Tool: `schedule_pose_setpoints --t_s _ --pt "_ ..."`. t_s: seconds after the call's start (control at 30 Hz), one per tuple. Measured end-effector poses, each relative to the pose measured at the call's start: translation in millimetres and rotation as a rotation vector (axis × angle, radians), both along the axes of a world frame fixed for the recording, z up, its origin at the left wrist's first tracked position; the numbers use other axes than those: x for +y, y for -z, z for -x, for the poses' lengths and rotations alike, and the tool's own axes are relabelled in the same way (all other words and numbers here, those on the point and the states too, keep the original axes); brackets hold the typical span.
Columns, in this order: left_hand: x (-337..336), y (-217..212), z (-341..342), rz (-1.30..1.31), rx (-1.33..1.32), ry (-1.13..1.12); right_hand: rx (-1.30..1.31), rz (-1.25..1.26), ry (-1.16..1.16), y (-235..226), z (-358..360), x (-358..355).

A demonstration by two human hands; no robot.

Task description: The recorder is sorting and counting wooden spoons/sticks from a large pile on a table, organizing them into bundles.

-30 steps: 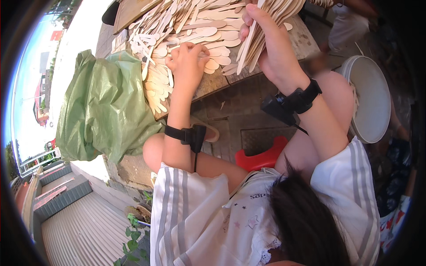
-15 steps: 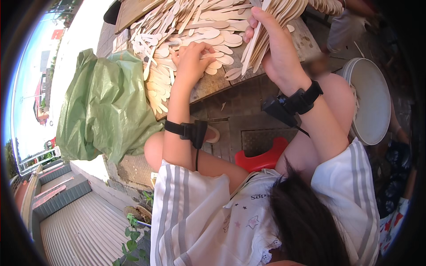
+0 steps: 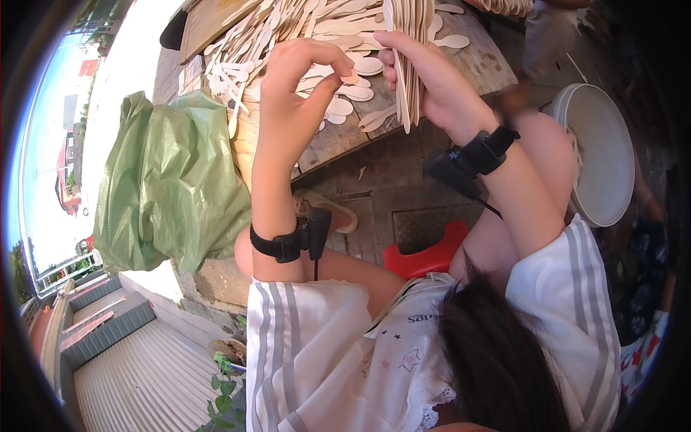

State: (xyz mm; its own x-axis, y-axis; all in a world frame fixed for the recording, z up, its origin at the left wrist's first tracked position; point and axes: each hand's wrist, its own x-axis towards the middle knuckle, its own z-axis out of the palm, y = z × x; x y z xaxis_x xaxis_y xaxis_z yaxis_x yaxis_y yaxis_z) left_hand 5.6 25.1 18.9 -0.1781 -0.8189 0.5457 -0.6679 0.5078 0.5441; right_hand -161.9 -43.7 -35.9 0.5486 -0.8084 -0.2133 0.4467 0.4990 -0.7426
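My right hand (image 3: 439,83) is wrapped round a thick bundle of flat wooden spoons (image 3: 407,75), held upright over the near edge of the table. Just left of it, my left hand (image 3: 299,86) is raised above the loose pile of wooden spoons (image 3: 345,29). Its thumb and forefinger curl together in a pinch; I cannot make out what is between them. A few spoons lie apart on the wood, one loose spoon (image 3: 452,42) to the right of the bundle.
The worn wooden table (image 3: 479,68) ends close in front of my knees. A green woven sack (image 3: 169,183) stands at its left. To the right is a white bucket (image 3: 597,155), and a red stool (image 3: 425,252) is below me. Another person (image 3: 554,36) is at the far right.
My left hand has lifted off the pile, and its fingers have drawn into a pinch. The bundle in my right hand has shifted left and turned more upright.
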Motion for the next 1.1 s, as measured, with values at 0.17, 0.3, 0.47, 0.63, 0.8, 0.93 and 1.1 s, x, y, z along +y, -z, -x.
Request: schedule_pose_setpoints --t_s 0.17,0.3,0.47,0.63,0.8,0.93,1.1 --pt "7.4 -7.3 11.5 -0.081 0.022 0.165 -0.078 -0.147 -0.206 -5.9 -1.9 8.3" --pt "14.9 -1.0 23.5 -0.244 -0.042 0.212 -0.153 -0.212 -0.139 4.6 -9.5 10.7" --pt "10.9 13.0 19.3 -0.372 0.094 0.412 -0.139 -0.14 -0.094 9.1 -2.1 1.2" --pt "3.9 33.0 32.1 -0.19 0.615 0.331 -0.25 0.009 -0.072 0.9 -0.1 0.0" --pt "3.3 42.1 52.3 0.008 0.348 0.024 -0.269 0.044 -0.02 -9.2 -4.4 9.1" --pt "-0.9 55.0 45.5 0.083 0.346 -0.077 -0.345 -0.005 -0.149 -10.3 -7.7 16.8" --pt "0.7 48.3 42.7 0.06 0.328 -0.089 -0.32 0.018 -0.228 -1.1 -2.8 17.1"
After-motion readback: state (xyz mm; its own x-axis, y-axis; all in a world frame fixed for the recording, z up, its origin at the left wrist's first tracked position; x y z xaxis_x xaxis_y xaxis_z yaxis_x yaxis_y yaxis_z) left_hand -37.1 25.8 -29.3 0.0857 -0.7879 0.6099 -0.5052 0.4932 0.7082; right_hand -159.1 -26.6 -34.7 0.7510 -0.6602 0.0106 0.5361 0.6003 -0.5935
